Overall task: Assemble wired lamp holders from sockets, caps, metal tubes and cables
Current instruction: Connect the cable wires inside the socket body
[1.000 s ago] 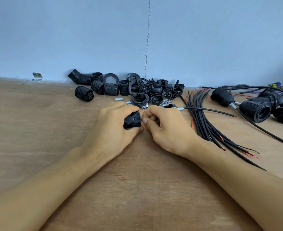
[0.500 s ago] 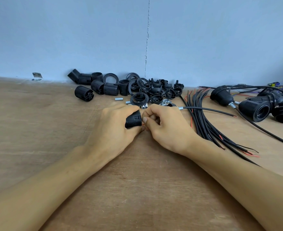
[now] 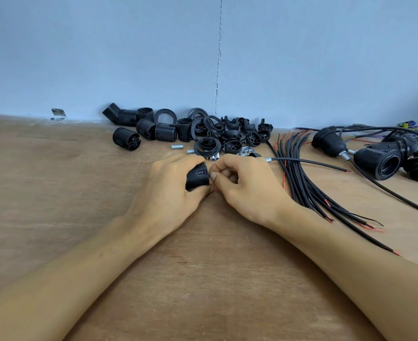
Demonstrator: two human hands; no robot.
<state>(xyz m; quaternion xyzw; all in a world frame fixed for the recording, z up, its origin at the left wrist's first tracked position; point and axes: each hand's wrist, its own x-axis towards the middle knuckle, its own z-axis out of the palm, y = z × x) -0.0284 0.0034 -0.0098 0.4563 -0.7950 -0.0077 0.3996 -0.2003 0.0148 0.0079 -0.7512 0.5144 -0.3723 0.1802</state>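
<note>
Your left hand (image 3: 171,193) grips the socket (image 3: 197,178) lying sideways, axis 9-to-3, its end facing 3 o'clock, where your right hand (image 3: 247,190) pinches a red wire (image 3: 211,184).

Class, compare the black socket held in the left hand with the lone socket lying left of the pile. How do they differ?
The held socket is gripped by the left hand; the lone socket lies untouched on the table. The held socket's end points right, toward the right hand, which pinches a red wire; the lone socket's closed end faces the camera. Both are black, ribbed and on their sides.
</note>
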